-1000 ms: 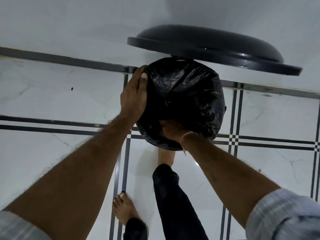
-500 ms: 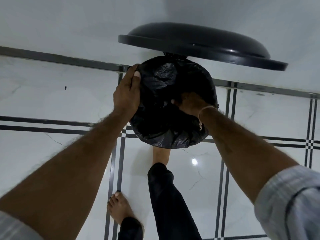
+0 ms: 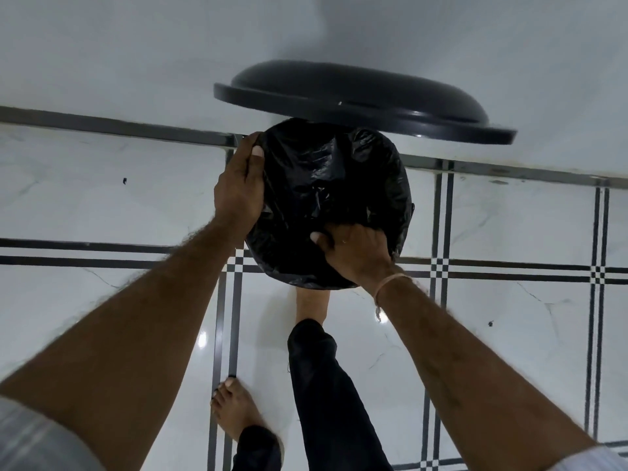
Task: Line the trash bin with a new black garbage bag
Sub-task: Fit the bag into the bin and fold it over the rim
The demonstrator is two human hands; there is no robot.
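Note:
A round trash bin stands on the floor with a crinkled black garbage bag (image 3: 326,185) spread inside it and folded over its rim, so the bin's walls are hidden. The bin's black lid (image 3: 356,100) is raised behind it, tilted against the wall. My left hand (image 3: 239,188) clasps the bag-covered rim on the left side, thumb on top. My right hand (image 3: 356,249) presses on the bag at the near right rim, fingers curled over the plastic.
White glossy floor tiles (image 3: 102,205) with dark grid lines surround the bin. A white wall (image 3: 136,45) rises behind it. My bare left foot (image 3: 234,413) stands near the bottom; my right foot (image 3: 311,304) in black trousers reaches under the bin's front.
My right hand has come out from deep inside the bag and now rests on the near right rim. The left hand has stayed on the left rim.

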